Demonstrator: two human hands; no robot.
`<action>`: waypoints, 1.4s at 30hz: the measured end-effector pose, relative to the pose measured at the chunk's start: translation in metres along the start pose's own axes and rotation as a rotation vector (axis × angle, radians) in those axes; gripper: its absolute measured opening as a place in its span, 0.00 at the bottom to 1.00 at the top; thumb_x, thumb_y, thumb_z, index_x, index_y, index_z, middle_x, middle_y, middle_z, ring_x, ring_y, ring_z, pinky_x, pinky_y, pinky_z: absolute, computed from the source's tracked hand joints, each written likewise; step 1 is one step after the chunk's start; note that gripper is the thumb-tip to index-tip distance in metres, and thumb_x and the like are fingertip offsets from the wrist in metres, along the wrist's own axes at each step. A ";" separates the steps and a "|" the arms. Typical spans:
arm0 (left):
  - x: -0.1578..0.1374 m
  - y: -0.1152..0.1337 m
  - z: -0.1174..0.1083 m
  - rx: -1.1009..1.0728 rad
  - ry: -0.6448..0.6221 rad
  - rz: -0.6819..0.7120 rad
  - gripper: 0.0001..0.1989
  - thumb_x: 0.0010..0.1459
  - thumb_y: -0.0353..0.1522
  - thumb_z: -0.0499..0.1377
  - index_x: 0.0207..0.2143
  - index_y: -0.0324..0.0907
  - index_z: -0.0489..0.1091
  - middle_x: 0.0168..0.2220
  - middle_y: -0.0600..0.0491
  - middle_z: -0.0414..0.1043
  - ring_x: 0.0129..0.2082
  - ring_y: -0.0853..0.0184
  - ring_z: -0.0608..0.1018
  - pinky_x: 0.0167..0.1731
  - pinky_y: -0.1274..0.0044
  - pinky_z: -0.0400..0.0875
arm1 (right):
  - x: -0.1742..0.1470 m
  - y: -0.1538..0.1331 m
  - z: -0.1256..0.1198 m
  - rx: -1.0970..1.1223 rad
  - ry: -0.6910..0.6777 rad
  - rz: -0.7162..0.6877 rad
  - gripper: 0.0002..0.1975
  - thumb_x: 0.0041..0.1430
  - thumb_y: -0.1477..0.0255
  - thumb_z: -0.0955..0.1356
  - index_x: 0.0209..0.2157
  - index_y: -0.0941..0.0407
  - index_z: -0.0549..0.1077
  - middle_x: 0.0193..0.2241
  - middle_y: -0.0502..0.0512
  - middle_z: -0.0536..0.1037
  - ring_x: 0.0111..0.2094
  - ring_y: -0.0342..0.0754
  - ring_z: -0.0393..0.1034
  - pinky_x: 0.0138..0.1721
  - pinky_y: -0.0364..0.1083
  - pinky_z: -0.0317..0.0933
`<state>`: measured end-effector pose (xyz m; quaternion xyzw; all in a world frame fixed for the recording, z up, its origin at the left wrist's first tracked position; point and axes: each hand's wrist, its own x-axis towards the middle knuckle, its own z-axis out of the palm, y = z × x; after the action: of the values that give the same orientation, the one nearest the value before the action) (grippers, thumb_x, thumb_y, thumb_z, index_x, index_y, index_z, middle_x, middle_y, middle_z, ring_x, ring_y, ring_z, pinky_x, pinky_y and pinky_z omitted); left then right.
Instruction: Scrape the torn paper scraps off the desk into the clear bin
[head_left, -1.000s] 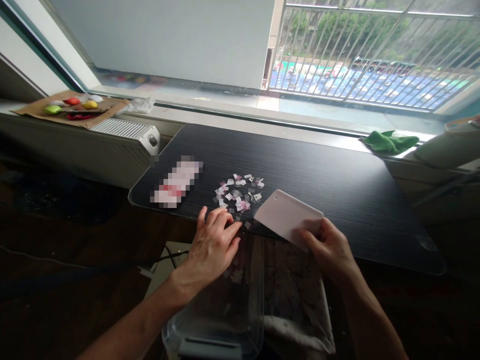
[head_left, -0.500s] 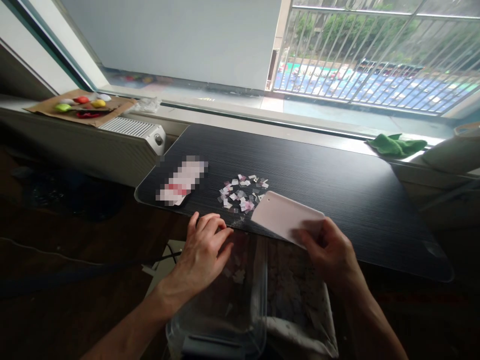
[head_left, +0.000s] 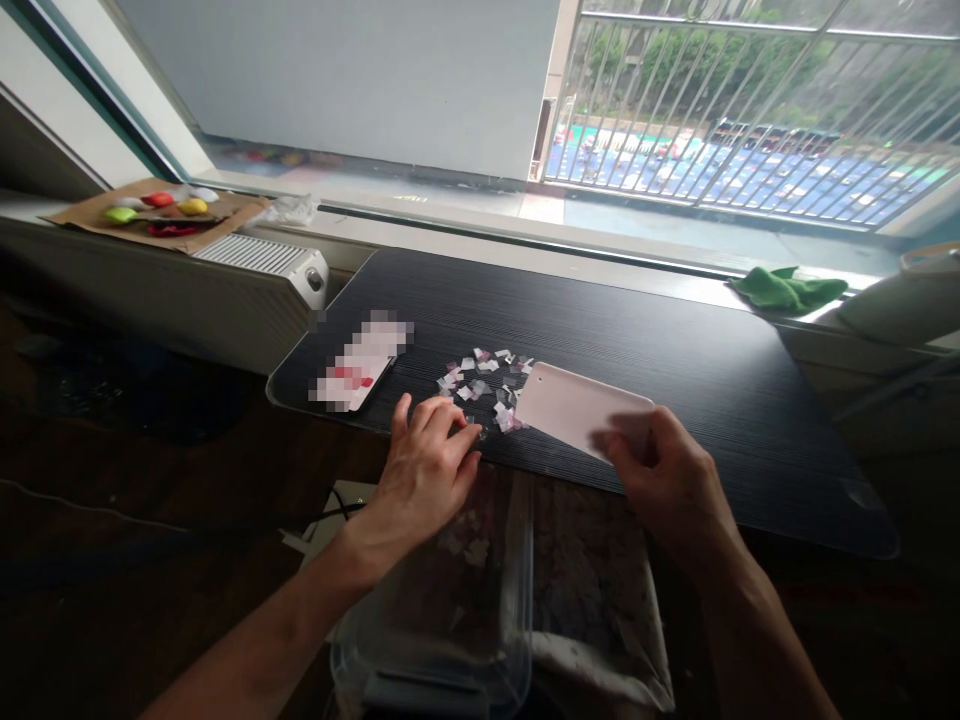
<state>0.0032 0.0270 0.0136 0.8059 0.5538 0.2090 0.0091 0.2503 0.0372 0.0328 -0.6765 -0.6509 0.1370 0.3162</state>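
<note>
My right hand (head_left: 671,465) is closed on one end of a pale pink flat card (head_left: 574,405), thumb on top, with a small hole near its far corner. The card is tilted low over the black table (head_left: 637,320), its left end against a loose pile of small paper and clear film scraps (head_left: 480,370). At the table's front edge, my left hand (head_left: 431,450) has its fingers bent and its thumb apart, with nothing visible in it. Its fingertips reach the near side of the scraps.
Below the table edge stands a clear plastic box (head_left: 527,600) with some scraps inside, beside a white-lined bin (head_left: 660,640). A blurred pink-and-white item (head_left: 360,365) lies at the table's left. A radiator (head_left: 262,260) and a green cloth (head_left: 787,290) are near the window.
My left hand has moved right and forward to the scraps. The card in my right hand has shifted slightly forward and right, and some near scraps are now covered by my left fingers.
</note>
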 end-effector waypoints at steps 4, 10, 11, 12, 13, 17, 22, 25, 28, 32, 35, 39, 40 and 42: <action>0.016 0.004 0.011 0.030 -0.041 0.053 0.13 0.58 0.28 0.57 0.44 0.45 0.74 0.44 0.46 0.70 0.52 0.55 0.68 0.59 0.47 0.53 | 0.005 0.004 0.000 -0.041 0.005 -0.014 0.07 0.54 0.63 0.67 0.31 0.51 0.69 0.20 0.49 0.73 0.21 0.47 0.65 0.23 0.44 0.56; 0.017 0.006 0.011 0.031 -0.063 0.061 0.10 0.58 0.29 0.58 0.41 0.43 0.76 0.44 0.46 0.69 0.54 0.53 0.67 0.59 0.46 0.52 | 0.004 0.009 -0.004 -0.007 0.025 0.020 0.07 0.55 0.63 0.67 0.31 0.51 0.69 0.19 0.48 0.72 0.20 0.47 0.64 0.24 0.44 0.56; 0.017 0.006 0.011 0.026 -0.062 0.059 0.11 0.58 0.29 0.58 0.42 0.43 0.76 0.44 0.46 0.69 0.54 0.53 0.67 0.59 0.46 0.52 | 0.004 0.009 -0.003 0.001 0.003 0.013 0.07 0.55 0.63 0.67 0.30 0.51 0.68 0.19 0.48 0.72 0.20 0.46 0.64 0.23 0.44 0.56; 0.017 0.006 0.010 0.024 -0.060 0.058 0.12 0.58 0.28 0.57 0.44 0.43 0.75 0.44 0.46 0.69 0.53 0.53 0.67 0.59 0.46 0.52 | 0.004 0.008 -0.003 0.003 -0.015 0.006 0.07 0.55 0.63 0.67 0.29 0.51 0.68 0.19 0.48 0.72 0.20 0.46 0.64 0.23 0.44 0.55; 0.016 0.006 0.010 0.026 -0.057 0.057 0.13 0.58 0.28 0.57 0.45 0.43 0.75 0.44 0.46 0.69 0.53 0.53 0.67 0.59 0.46 0.53 | 0.005 0.008 -0.002 -0.005 -0.020 0.001 0.07 0.54 0.63 0.67 0.29 0.51 0.67 0.19 0.48 0.72 0.20 0.47 0.64 0.23 0.44 0.55; 0.016 0.005 0.011 0.051 -0.065 0.074 0.13 0.58 0.28 0.57 0.44 0.45 0.75 0.44 0.46 0.69 0.53 0.53 0.67 0.59 0.46 0.53 | 0.007 0.007 -0.002 -0.056 0.043 0.008 0.08 0.55 0.63 0.67 0.33 0.51 0.70 0.22 0.51 0.75 0.23 0.49 0.67 0.25 0.44 0.56; 0.015 0.005 0.012 0.044 -0.063 0.070 0.12 0.57 0.28 0.57 0.43 0.43 0.75 0.44 0.45 0.69 0.54 0.52 0.67 0.59 0.45 0.53 | 0.004 0.004 -0.004 -0.017 -0.025 -0.036 0.05 0.56 0.65 0.66 0.31 0.51 0.68 0.22 0.50 0.75 0.22 0.47 0.67 0.24 0.43 0.57; 0.015 0.005 0.012 0.046 -0.072 0.071 0.13 0.57 0.28 0.58 0.44 0.43 0.75 0.44 0.45 0.69 0.53 0.52 0.67 0.59 0.45 0.53 | 0.003 0.004 -0.006 -0.070 0.008 -0.051 0.04 0.55 0.65 0.66 0.31 0.51 0.68 0.21 0.49 0.74 0.21 0.47 0.66 0.24 0.43 0.56; 0.016 0.006 0.011 0.055 -0.072 0.079 0.11 0.58 0.28 0.58 0.42 0.43 0.75 0.44 0.45 0.69 0.54 0.52 0.67 0.59 0.46 0.52 | 0.005 0.004 -0.009 -0.116 0.054 -0.046 0.05 0.55 0.65 0.67 0.34 0.51 0.70 0.22 0.50 0.75 0.22 0.49 0.68 0.24 0.44 0.56; 0.018 0.008 0.011 0.061 -0.067 0.076 0.13 0.58 0.29 0.57 0.45 0.43 0.73 0.45 0.45 0.68 0.54 0.53 0.67 0.59 0.47 0.53 | 0.006 -0.001 -0.007 -0.082 0.018 -0.079 0.05 0.57 0.66 0.66 0.35 0.51 0.70 0.24 0.51 0.77 0.24 0.49 0.70 0.26 0.44 0.58; 0.020 0.009 0.013 0.069 -0.083 0.079 0.14 0.58 0.29 0.57 0.46 0.45 0.73 0.44 0.46 0.68 0.53 0.54 0.67 0.59 0.47 0.52 | 0.008 -0.002 -0.007 -0.117 -0.001 -0.097 0.04 0.57 0.67 0.66 0.35 0.51 0.70 0.24 0.51 0.77 0.23 0.49 0.69 0.26 0.44 0.57; 0.016 0.010 0.013 0.070 -0.112 0.108 0.14 0.58 0.29 0.57 0.47 0.46 0.72 0.45 0.47 0.68 0.54 0.54 0.67 0.59 0.46 0.52 | 0.009 -0.001 -0.012 -0.149 0.046 -0.086 0.04 0.57 0.68 0.66 0.35 0.51 0.70 0.24 0.52 0.77 0.24 0.50 0.70 0.26 0.44 0.57; 0.015 0.010 0.013 0.069 -0.108 0.108 0.14 0.58 0.29 0.57 0.47 0.45 0.72 0.45 0.47 0.68 0.55 0.53 0.66 0.59 0.46 0.53 | 0.009 -0.001 -0.013 -0.134 0.042 -0.087 0.04 0.57 0.68 0.66 0.35 0.51 0.70 0.25 0.52 0.77 0.25 0.50 0.71 0.26 0.44 0.57; 0.011 0.010 0.013 0.067 -0.090 0.100 0.14 0.59 0.30 0.57 0.47 0.43 0.72 0.45 0.46 0.69 0.55 0.53 0.66 0.59 0.46 0.53 | 0.006 -0.003 -0.015 -0.094 -0.003 -0.097 0.04 0.57 0.67 0.66 0.35 0.51 0.70 0.25 0.52 0.78 0.25 0.49 0.71 0.26 0.43 0.58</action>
<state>0.0194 0.0359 0.0077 0.8412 0.5184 0.1539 -0.0036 0.2577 0.0396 0.0471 -0.6581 -0.6891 0.0920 0.2891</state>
